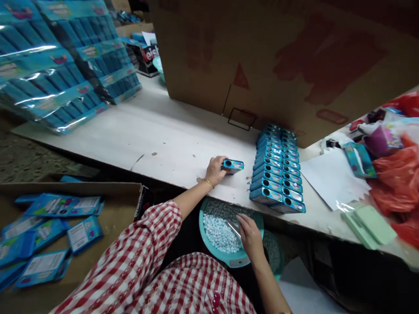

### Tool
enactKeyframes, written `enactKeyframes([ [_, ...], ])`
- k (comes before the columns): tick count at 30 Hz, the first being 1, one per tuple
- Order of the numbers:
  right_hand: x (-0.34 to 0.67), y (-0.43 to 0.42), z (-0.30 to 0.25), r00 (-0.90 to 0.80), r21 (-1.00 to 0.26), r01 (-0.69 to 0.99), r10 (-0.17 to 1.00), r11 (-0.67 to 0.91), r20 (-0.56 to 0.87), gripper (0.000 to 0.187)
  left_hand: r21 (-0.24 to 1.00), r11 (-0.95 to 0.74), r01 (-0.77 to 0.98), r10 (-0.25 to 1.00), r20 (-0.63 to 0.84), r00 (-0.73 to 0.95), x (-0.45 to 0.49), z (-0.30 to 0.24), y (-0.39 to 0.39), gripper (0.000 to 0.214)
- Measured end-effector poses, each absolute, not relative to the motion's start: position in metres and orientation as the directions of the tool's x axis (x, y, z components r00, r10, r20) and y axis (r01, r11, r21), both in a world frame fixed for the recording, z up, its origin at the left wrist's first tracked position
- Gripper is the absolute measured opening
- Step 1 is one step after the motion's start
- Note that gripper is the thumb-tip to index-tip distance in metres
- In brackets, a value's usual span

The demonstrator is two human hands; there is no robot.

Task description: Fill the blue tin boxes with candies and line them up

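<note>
"What did the hands have hold of?"

"The left hand [214,171] was closed firmly around a small blue rectangular tin [233,165] with a round dark opening, and it rested on a white-painted wooden tabletop [157,131]. The right hand [250,235] was lower and partly closed, its fingers [244,220] pinching what looked like a clear plastic strip [233,228]. That strip dipped into a round teal plastic bowl [205,239] of pale blue candy pellets [218,231]."

"Where did the tin lie in relation to them?"

"It sat near the centre of the frame, at the right side of the left hand. Its long axis ran roughly left to right, pointing toward two tight columns of matching blue tins [276,174] just beside it. The left hand touched it; the right hand was below it and apart, at the tabletop's near edge."

"What else was around them?"

"Shrink-wrapped stacks of blue card packs [49,65] filled the upper left. A brown cardboard tray [75,189] of flat blue printed pouches [62,205] sat at the lower left. A brown corrugated carton [278,56] rose along the top, and crumpled red plastic bags [393,183] lay at the far right."
</note>
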State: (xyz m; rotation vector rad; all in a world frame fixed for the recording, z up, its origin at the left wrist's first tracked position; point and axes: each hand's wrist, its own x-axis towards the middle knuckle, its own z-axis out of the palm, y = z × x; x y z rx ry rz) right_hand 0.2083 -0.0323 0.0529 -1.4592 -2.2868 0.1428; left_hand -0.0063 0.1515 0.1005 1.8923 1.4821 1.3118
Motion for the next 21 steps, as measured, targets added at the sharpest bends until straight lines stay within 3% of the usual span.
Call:
enactKeyframes([
  [5,0.240,-0.061,0.024,-0.185,-0.168,0.969,0.983,0.183,0.001,0.031,0.801,-0.324,0.503,0.938,0.342,0.061,0.031,0.104,0.220,0.047],
  [8,0.259,-0.070,0.005,-0.185,-0.091,0.981,0.965,0.171,-0.187,0.033,0.820,-0.307,0.483,0.946,0.320,0.058,0.029,0.101,0.222,0.065],
  [10,0.270,-0.073,-0.008,-0.232,-0.124,0.970,0.946,0.208,-0.228,0.037,0.813,-0.325,0.484,0.928,0.372,-0.001,0.002,0.096,0.204,0.076],
  [13,0.279,-0.068,-0.027,-0.268,-0.213,0.951,0.938,0.223,-0.218,0.047,0.758,-0.322,0.567,0.857,0.488,-0.165,-0.081,0.090,0.153,0.063],
  [15,0.281,-0.064,-0.036,-0.288,-0.253,0.940,0.928,0.227,-0.238,0.057,0.745,-0.165,0.646,0.779,0.500,-0.379,-0.154,0.087,0.104,0.047],
  [18,0.281,-0.062,-0.037,-0.258,-0.278,0.944,0.921,0.176,-0.291,0.066,0.762,0.209,0.613,0.625,0.378,-0.683,-0.259,0.077,0.021,0.028],
  [19,0.281,-0.062,-0.035,-0.229,-0.278,0.950,0.925,0.144,-0.303,0.068,0.704,0.420,0.572,0.613,0.245,-0.751,-0.287,0.069,-0.005,0.027],
  [21,0.280,-0.063,-0.028,-0.171,-0.264,0.961,0.930,0.085,-0.324,0.069,0.446,0.748,0.492,0.603,-0.146,-0.784,-0.328,0.049,-0.049,0.039],
])
